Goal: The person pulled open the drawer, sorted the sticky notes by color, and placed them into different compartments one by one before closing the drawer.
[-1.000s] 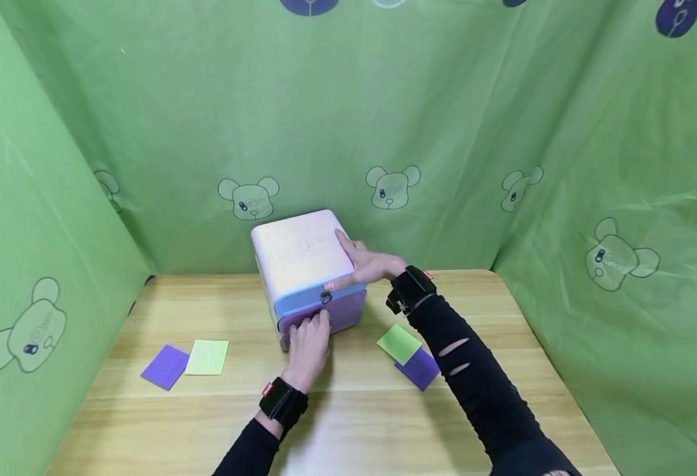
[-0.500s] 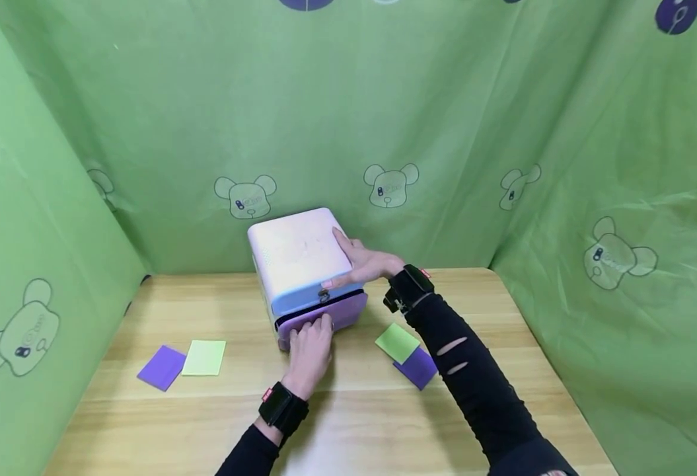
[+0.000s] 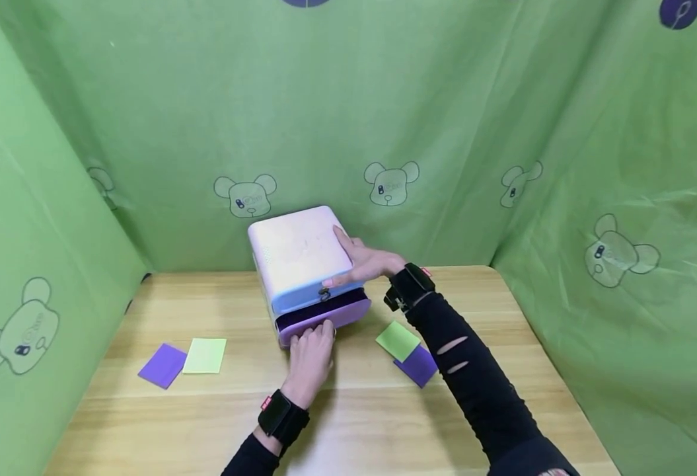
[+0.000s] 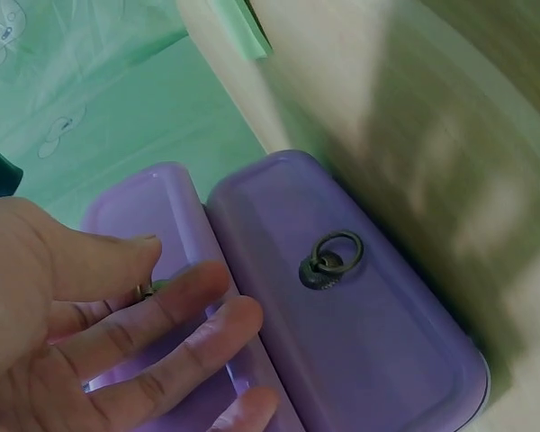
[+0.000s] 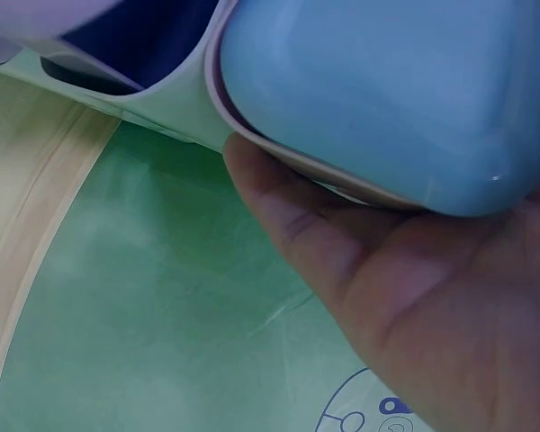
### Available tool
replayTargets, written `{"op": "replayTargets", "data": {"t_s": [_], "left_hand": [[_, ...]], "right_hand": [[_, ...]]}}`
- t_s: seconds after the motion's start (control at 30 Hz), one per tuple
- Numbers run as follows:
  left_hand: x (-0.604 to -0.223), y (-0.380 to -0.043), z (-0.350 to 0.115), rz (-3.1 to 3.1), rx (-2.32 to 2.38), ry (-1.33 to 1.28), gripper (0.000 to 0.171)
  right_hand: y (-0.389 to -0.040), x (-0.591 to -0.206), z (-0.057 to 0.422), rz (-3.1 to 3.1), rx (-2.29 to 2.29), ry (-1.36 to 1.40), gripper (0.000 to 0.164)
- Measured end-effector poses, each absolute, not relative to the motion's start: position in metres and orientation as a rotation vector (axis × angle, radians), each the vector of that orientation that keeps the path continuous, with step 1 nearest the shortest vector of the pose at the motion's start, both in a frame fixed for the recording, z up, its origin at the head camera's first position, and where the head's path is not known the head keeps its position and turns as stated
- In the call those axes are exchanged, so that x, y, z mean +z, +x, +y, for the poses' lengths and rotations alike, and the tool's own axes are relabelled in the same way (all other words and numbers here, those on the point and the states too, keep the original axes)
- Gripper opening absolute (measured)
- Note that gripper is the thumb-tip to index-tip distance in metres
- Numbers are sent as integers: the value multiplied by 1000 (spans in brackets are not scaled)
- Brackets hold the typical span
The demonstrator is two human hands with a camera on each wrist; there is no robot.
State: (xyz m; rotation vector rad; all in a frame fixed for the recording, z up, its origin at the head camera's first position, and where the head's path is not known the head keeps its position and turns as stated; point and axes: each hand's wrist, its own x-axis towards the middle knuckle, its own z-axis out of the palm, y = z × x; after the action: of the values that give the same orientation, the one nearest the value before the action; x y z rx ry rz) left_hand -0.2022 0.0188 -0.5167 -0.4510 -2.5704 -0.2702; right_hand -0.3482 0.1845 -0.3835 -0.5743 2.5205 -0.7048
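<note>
A small drawer cabinet [image 3: 297,248] with a whitish top stands tilted to my view at the back of the table. Its blue top drawer [image 3: 300,301] is closed; the purple middle drawer [image 3: 354,312] is pulled partly out, its dark inside showing. My left hand [image 3: 309,363] is at that drawer's front. In the left wrist view, thumb and forefinger pinch its small metal pull [image 4: 146,291], mostly hidden. The lower purple drawer [image 4: 364,360], with a metal ring, stays in. My right hand [image 3: 367,262] grips the cabinet's upper right front corner, thumb across the blue front.
On the wooden table [image 3: 205,423], a purple square [image 3: 162,366] and a pale green square [image 3: 205,356] lie to the left. At the right, a green square [image 3: 398,341] overlaps another purple square [image 3: 418,367]. Green cloth [image 3: 443,119] rises behind and at both sides.
The purple middle drawer has slid out toward me, moving with my left hand, and a dark gap has widened below the blue drawer. My right hand keeps its place on the corner.
</note>
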Motion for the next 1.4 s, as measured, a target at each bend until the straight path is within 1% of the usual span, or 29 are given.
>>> {"op": "replayTargets", "data": {"t_s": [0.53, 0.9, 1.27, 1.4], "left_hand": [[-520, -184, 21, -2545, -282, -508, 22], [-515, -173, 21, -2555, -308, -548, 16], [-512, -165, 22, -2591, -356, -551, 17], [-512, -163, 23, -2595, -378, -563, 19]], "right_hand": [[-350, -387, 186, 2505, -726, -558, 138], [-351, -388, 185, 2511, -746, -562, 137], [-352, -388, 184, 2503, -761, -562, 137], [-352, -388, 185, 2511, -755, -562, 136]]}}
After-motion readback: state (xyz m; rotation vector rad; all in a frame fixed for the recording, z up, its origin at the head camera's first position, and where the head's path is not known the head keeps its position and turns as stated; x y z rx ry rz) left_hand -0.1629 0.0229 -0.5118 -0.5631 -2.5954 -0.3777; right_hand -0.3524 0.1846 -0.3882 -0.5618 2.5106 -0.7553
